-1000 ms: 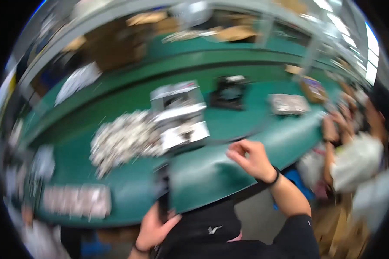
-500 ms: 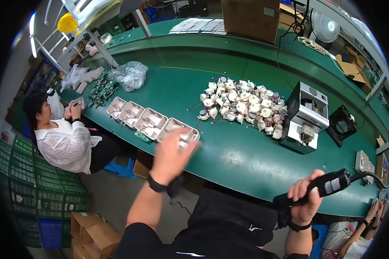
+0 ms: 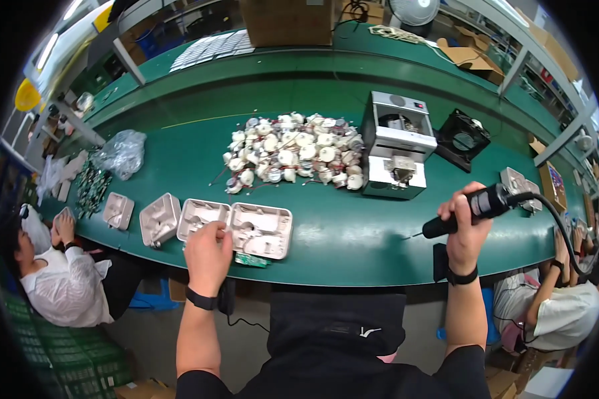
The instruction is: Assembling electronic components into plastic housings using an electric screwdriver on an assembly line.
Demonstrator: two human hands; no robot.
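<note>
My left hand (image 3: 208, 256), its fingers bent, grips the near edge of a white plastic housing (image 3: 203, 214). Just right of it, touching or nearly touching, lies a larger open housing (image 3: 263, 231) with molded compartments. A green circuit board (image 3: 251, 260) sits at that housing's near edge, by the table's rim. My right hand (image 3: 469, 229) is closed round a black electric screwdriver (image 3: 482, 204), held above the table. Its thin bit points left and a thick black cable leaves its back end.
Two more housings (image 3: 158, 219) (image 3: 118, 211) stand further left. White-capped small motors (image 3: 293, 149) with wires form a heap at the middle. Behind the screwdriver are a grey metal machine (image 3: 399, 143) and a black fan-like frame (image 3: 464, 139). Co-workers sit at both ends.
My left hand has come down onto the housing from above the row. The screwdriver is raised and its bit now shows. The view has turned right; the left housings stand further apart.
</note>
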